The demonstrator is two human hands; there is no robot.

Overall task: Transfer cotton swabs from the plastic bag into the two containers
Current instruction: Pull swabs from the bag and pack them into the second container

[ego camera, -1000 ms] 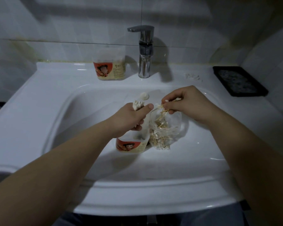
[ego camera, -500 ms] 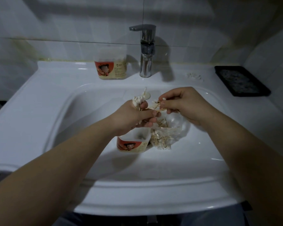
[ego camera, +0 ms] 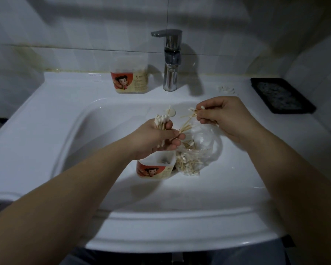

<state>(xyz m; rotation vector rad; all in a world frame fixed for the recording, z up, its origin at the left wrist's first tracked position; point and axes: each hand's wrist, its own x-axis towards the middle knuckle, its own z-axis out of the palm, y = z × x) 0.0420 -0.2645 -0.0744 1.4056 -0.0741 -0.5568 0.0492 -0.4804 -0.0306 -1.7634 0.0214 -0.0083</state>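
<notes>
Labels: the far container, beyond the left hand on the sink ledge, has a red panel with a cartoon figure and a cream panel; the print is too small to read. The near container, directly under the left hand, has the same red cartoon label and an open top.

Left hand curled round an upright bundle of cotton swabs, white tips above the fist. Plastic bag is clear and crumpled, below and between both hands, touching the near container, more swabs inside. Right hand pinches a fan of swabs, sticks slanting down toward the left fingertips.

Faucet beyond, between the hands. Stray swabs just beyond the right hand; black tray farther right.

White sink — pale tiled wall, dim light.
</notes>
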